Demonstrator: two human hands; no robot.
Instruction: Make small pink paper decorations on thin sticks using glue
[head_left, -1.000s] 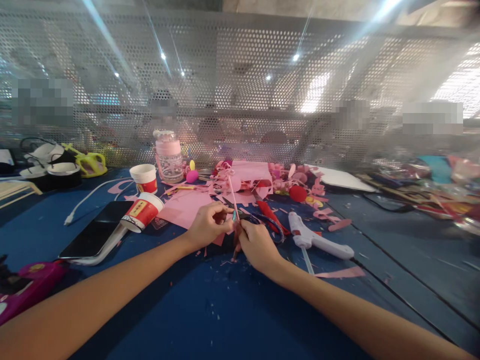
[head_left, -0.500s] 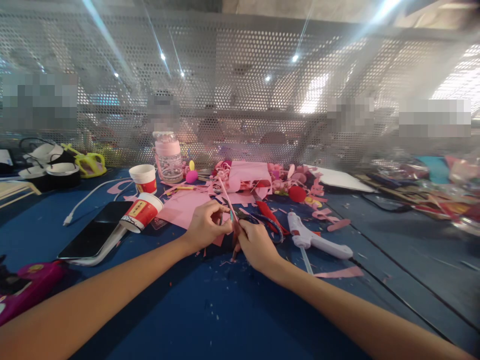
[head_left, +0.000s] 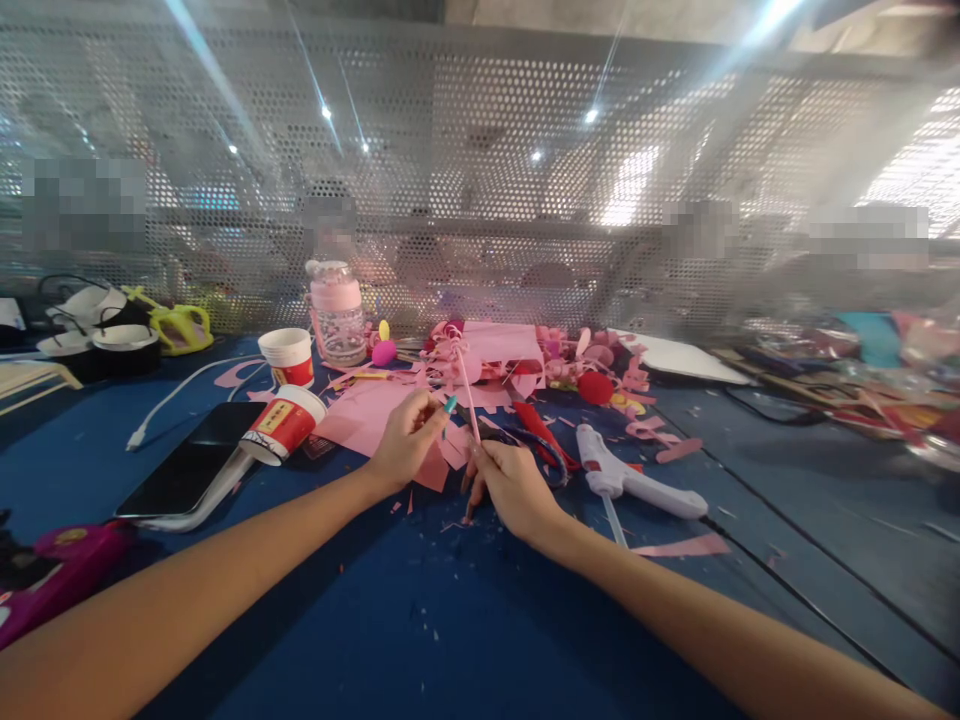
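Note:
My right hand (head_left: 517, 488) pinches the lower end of a thin pink paper strip (head_left: 467, 385), which stands up and leans slightly left. To the left of it, apart from the strip, my left hand (head_left: 409, 440) is closed with the fingers curled. A small teal tip shows at its thumb; I cannot tell whether that is a nail or a held piece. Scissors with dark blue handles (head_left: 553, 455) lie just behind my right hand, beside a red-handled tool (head_left: 546, 432). Pink paper sheets (head_left: 360, 415) and offcuts spread behind both hands.
A white glue gun (head_left: 637, 485) with its cable lies on the right. Two paper cups (head_left: 283, 425), a black phone (head_left: 195, 465) and a pink-lidded bottle (head_left: 339, 310) stand or lie on the left. A perforated metal screen (head_left: 480, 180) rises behind the paper scraps.
My left hand has drawn back to the left, away from the strip. The strip in my right hand now stands more upright.

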